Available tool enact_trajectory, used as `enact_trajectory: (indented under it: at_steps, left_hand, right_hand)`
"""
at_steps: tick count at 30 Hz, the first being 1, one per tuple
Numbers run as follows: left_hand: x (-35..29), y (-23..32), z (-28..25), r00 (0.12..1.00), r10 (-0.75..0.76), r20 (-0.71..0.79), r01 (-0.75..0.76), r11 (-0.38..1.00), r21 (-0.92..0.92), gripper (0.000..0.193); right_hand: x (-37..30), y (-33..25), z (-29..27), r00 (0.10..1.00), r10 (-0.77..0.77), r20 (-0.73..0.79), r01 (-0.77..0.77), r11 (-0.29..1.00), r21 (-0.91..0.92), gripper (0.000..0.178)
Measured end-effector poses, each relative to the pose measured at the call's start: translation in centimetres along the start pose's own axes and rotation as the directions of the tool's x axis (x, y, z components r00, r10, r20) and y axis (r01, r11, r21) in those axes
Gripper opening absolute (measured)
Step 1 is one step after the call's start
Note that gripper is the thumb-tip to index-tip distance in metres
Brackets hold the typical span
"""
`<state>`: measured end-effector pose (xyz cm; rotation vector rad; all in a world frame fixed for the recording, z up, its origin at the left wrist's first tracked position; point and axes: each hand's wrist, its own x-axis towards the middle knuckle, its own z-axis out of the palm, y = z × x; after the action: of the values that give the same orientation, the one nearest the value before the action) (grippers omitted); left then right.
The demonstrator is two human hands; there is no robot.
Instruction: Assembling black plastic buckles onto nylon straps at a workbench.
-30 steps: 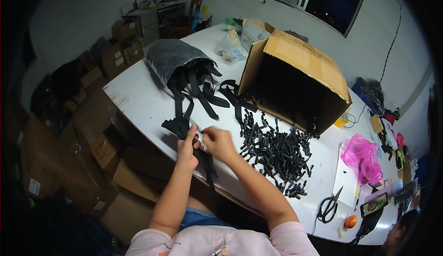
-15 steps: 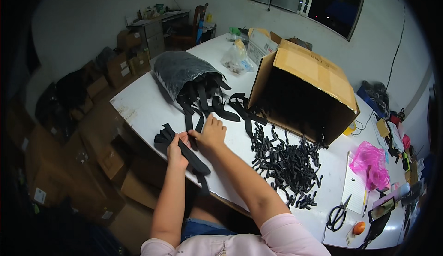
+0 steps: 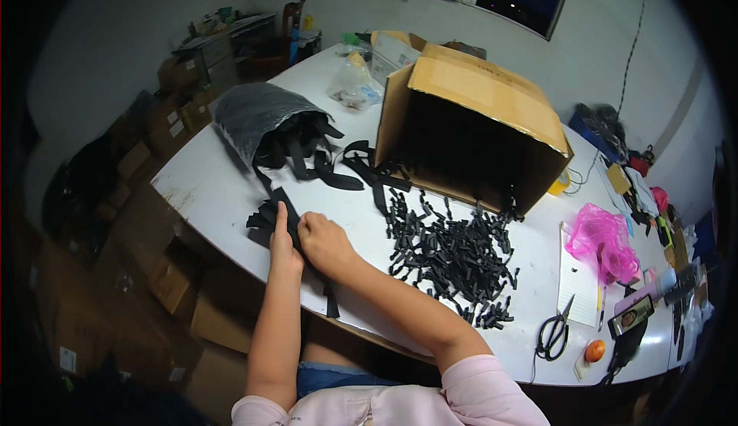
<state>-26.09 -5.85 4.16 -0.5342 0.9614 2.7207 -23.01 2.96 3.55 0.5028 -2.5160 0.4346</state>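
My left hand [image 3: 284, 249] holds a bundle of flat black straps [image 3: 263, 217] over the table's near edge, its fingers upright along them. Right beside it, my right hand [image 3: 324, 243] is closed, fingers curled against the straps. One black strap runs from the bag's mouth down to my hands, and a loose end [image 3: 331, 303] hangs below my right wrist. The dark plastic bag [image 3: 254, 115] lies on its side, more black straps [image 3: 296, 145] spilling from it. To the right of my hands lies a heap of short black pieces [image 3: 457, 261].
An open cardboard box [image 3: 492, 80] lies on its side behind the heap. Black-handled scissors [image 3: 553, 334], a notepad [image 3: 578, 280], a pink plastic bag [image 3: 603, 242], an orange round fruit [image 3: 594, 351] and a phone [image 3: 632, 317] are at the right. Cardboard cartons [image 3: 231, 311] stand on the floor to the left.
My right hand has come in from near the bag's straps to beside my left hand, its fingers now curled. A strap is now drawn toward my hands. The view has shifted slightly.
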Motion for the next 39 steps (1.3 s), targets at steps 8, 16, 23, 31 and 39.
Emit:
enact_trajectory:
  at_steps: [8, 16, 23, 31, 39]
  left_hand:
    - [2.5, -1.5, -0.9, 0.986, -0.119, 0.120, 0.126, 0.991, -0.048, 0.018]
    - [3.5, -2.4, -1.7, 0.938, -0.154, 0.310, 0.163, 0.987, -0.004, 0.019]
    - [4.5, -2.2, -1.7, 0.938, -0.154, 0.311, 0.157, 0.988, 0.016, 0.018]
    - [4.2, -4.2, 0.7, 0.874, -0.195, 0.446, 0.153, 0.980, 0.129, 0.036]
    - [4.4, -3.7, 1.0, 0.964, -0.055, 0.259, 0.043, 0.998, 0.051, 0.015]
  right_hand:
    - [0.7, 6.0, -4.0, 0.937, 0.341, 0.077, -0.348, 0.895, 0.277, 0.030]
    - [2.7, 11.2, 0.2, 0.893, 0.446, -0.059, -0.448, 0.866, -0.223, 0.084]
    - [2.4, 10.2, 2.9, 0.898, 0.434, -0.066, -0.439, 0.883, -0.168, 0.007]
    - [1.2, 7.0, -2.5, 0.689, 0.509, 0.517, -0.654, 0.128, 0.746, 0.013]
    - [-2.1, 5.5, -2.4, 0.883, 0.436, 0.174, -0.419, 0.564, 0.711, 0.015]
